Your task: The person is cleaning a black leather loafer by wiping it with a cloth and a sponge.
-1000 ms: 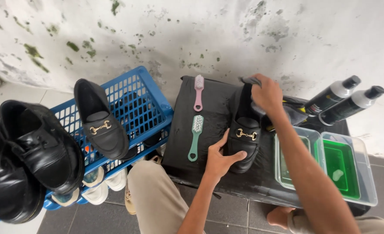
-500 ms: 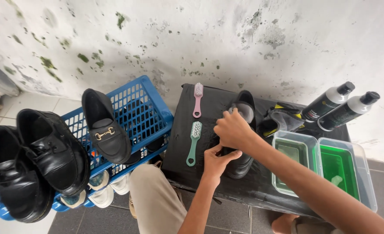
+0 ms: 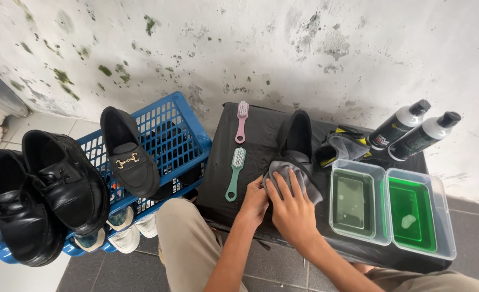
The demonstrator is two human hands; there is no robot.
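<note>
At frame centre, right hand [image 3: 292, 208] presses a grey cloth [image 3: 291, 174] onto the black loafer [image 3: 296, 139], fingers spread flat; left hand [image 3: 254, 199] steadies its toe; second loafer [image 3: 128, 154] untouched.

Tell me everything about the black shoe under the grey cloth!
The black shoe is a smooth, leather-looking slip-on loafer. It lies on the black table, its open heel toward the wall and its toe toward the person. A grey cloth covers its front. The right hand presses on that cloth, and the left hand touches beside it.
</note>
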